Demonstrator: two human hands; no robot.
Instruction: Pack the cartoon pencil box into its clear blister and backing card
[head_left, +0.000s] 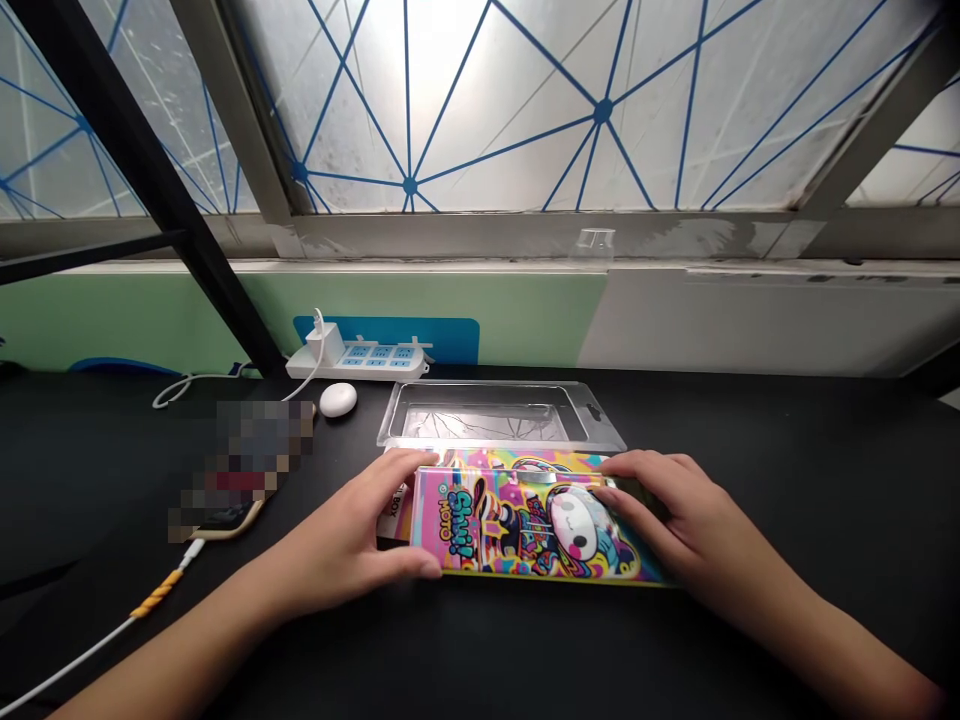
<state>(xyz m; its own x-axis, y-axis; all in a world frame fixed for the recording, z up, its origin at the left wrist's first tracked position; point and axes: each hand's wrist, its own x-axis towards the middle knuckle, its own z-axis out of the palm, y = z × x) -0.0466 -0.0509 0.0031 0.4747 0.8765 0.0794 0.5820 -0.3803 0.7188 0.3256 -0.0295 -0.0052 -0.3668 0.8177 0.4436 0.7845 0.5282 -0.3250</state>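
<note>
A colourful cartoon-printed box (517,525), pink at its left end with a white-faced figure toward the right, lies on the black table in front of me. Behind its far edge shows a strip of another brightly printed piece (517,459). My left hand (375,530) grips the left end, thumb on the near corner and fingers along the far side. On the right end rests my right hand (675,505), its fingers bent over the far corner; its thumb is hidden. Just beyond lies a clear plastic blister tray (592,425) with a hang-hole tab on its right.
At the back left stands a white power strip (375,360) with a charger (325,343) plugged in. Near it sit a white rounded case (338,400) and a phone (251,470) on a white cable (90,645). A black slanted post (165,200) rises at the left.
</note>
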